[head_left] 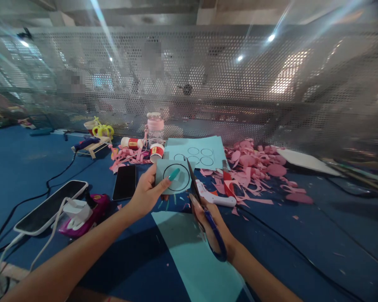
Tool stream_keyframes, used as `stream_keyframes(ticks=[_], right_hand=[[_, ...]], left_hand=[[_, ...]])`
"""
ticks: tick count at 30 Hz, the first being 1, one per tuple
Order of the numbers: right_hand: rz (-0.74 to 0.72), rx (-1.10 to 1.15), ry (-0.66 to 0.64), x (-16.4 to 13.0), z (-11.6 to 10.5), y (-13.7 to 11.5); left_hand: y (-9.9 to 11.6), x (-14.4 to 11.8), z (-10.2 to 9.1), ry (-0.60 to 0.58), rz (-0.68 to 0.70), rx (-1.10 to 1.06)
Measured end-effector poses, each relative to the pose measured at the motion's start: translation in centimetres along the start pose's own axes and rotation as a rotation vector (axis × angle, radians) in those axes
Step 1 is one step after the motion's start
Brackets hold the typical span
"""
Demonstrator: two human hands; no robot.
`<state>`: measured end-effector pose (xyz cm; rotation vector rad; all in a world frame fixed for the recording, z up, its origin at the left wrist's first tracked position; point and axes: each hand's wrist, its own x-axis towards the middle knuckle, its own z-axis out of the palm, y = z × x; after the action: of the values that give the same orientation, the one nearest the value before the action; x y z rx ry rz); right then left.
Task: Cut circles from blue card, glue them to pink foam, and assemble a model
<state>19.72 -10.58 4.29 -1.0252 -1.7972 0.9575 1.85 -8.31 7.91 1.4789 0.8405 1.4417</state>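
Note:
Between thumb and fingers, my left hand [147, 191] pinches a small piece of light-blue paper [161, 165] with a black circle drawn on it. My right hand [216, 222] grips the blue handle of a pair of scissors [216, 235]. The dark blades point up and away, close along the right edge of the paper piece; whether they touch it I cannot tell. Behind the piece lies a light-blue sheet [182, 147] with several drawn circles. Another light-blue sheet [189, 251] lies below my hands, partly covered by the right one.
Pink paper scraps [245, 167] heap at the right beside a white glue gun [219, 199]. A black phone [124, 182], a charging phone [52, 205], a magenta power strip [97, 209] and cables lie left. A pink-lidded bottle [156, 126] stands before a perforated metal screen [189, 84].

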Motion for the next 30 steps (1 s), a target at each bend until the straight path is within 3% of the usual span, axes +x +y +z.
stream_keyframes(ticks=[6, 15, 30], right_hand=[[0.010, -0.020, -0.061, 0.15, -0.27, -0.20], [-0.022, -0.100, 0.026, -0.14, -0.28, 0.11], [0.017, 0.013, -0.047, 0.09, -0.18, -0.15]], left_hand=[[0.27, -0.02, -0.31, -0.047, -0.062, 0.049], [0.25, 0.38, -0.76, -0.086, -0.083, 0.031], [0.51, 0.45, -0.90, -0.126, -0.112, -0.009]])
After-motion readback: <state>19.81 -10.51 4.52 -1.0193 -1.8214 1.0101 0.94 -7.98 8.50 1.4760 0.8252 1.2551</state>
